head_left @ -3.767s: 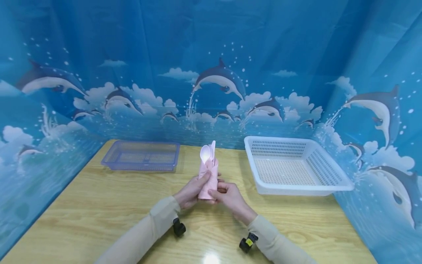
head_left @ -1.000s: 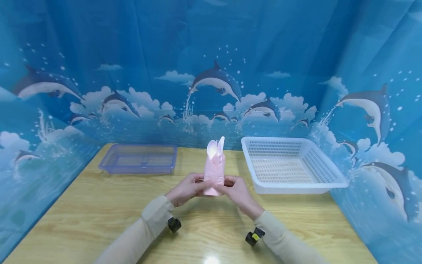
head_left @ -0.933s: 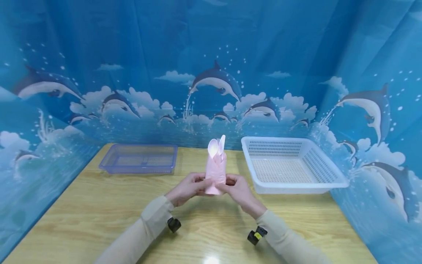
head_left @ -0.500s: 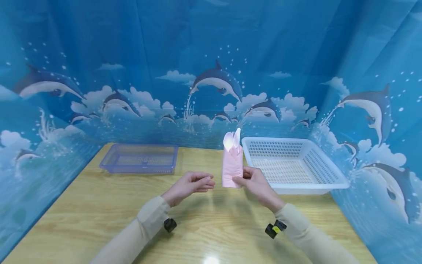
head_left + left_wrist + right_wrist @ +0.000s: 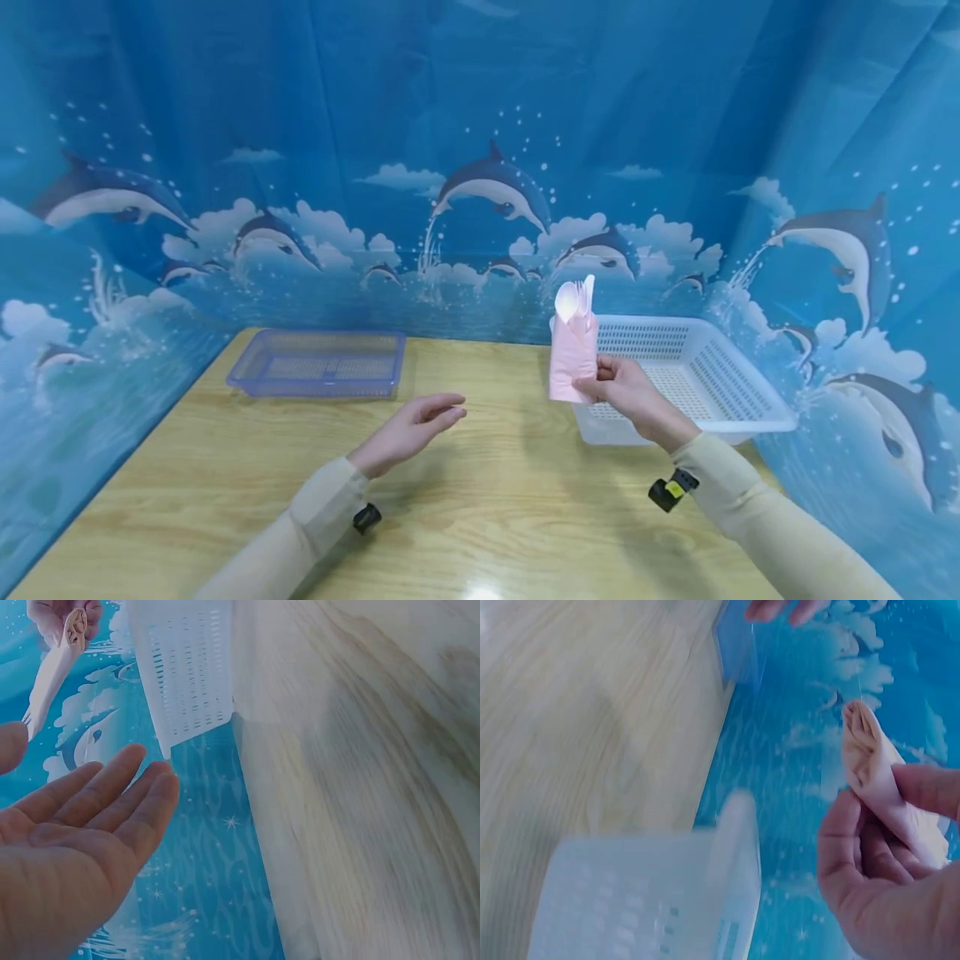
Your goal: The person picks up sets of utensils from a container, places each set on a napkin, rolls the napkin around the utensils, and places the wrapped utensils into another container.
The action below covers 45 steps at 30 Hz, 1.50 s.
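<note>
My right hand (image 5: 637,396) pinches the lower part of a folded pink napkin (image 5: 573,358) between thumb and fingers. Out of the napkin's top stick a pale spoon (image 5: 567,300), a fork (image 5: 583,298) and a knife (image 5: 589,287). The bundle is upright and overlaps the left end of the white basket (image 5: 600,425) in the head view. In the right wrist view the napkin's folded lower end (image 5: 864,746) points toward the camera. My left hand (image 5: 411,429) is held over the table, fingers straight and palm bare in the left wrist view, holding nothing.
A shallow translucent purple basket (image 5: 322,387) stands at the table's back left. The wooden table (image 5: 480,500) ends at a blue dolphin-print curtain (image 5: 345,208), which also rises along both sides. The white basket has high perforated walls.
Both hands held the napkin bundle at the middle; the left hand has let go and drawn back left. The right hand has carried the bundle right and up to the white basket.
</note>
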{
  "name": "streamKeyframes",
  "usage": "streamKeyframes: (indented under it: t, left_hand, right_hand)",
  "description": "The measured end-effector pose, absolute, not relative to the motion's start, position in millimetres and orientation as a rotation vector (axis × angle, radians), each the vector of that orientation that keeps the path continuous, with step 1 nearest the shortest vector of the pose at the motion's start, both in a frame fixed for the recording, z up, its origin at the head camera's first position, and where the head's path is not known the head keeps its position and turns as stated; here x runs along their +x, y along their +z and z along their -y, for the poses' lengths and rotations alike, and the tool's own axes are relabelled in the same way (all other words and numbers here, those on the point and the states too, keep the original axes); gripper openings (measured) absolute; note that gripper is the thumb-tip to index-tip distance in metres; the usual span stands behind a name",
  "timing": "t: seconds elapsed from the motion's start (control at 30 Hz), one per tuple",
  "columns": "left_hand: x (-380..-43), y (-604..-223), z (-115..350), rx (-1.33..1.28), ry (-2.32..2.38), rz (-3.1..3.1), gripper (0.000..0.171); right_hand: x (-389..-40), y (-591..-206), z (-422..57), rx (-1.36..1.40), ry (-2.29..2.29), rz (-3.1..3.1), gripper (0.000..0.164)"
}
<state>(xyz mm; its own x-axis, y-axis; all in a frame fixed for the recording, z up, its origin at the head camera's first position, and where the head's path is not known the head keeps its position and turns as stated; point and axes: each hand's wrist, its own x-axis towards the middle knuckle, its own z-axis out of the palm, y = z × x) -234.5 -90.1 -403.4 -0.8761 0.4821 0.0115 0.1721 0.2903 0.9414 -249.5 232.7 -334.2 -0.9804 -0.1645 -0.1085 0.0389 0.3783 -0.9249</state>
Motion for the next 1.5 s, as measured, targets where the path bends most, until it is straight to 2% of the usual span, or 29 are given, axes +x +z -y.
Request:
streamKeyframes:
  t: [0.27,0.63,1.17,1.3,1.5]
  left_hand:
    - [-231.1,-411.0,102.8,0.619,1.578,-2.38,0.051]
    - [-228.7,-412.6,110.0,0.581,1.585,-2.379,0.049]
    - [-224.6,-415.5,116.0,0.619,1.604,-2.289,0.049]
    - [-222.5,-416.5,118.2,0.626,1.628,-2.237,0.048]
    - [-219.5,-416.1,120.0,0.629,1.67,-2.165,0.05]
  right_hand:
    - [-273.2,-327.8,-271.7,-0.08,-1.452,-2.396,0.043]
    - [-306.2,-338.2,-312.9,0.089,-1.272,-2.358,0.038]
    - [-333.8,-366.3,-293.7,0.186,-0.894,-2.282,0.012]
    - [-338.0,-378.1,-289.8,0.196,-0.83,-2.273,0.011]
    - [-338.6,-388.4,-286.9,0.203,-0.757,-2.305,0.02]
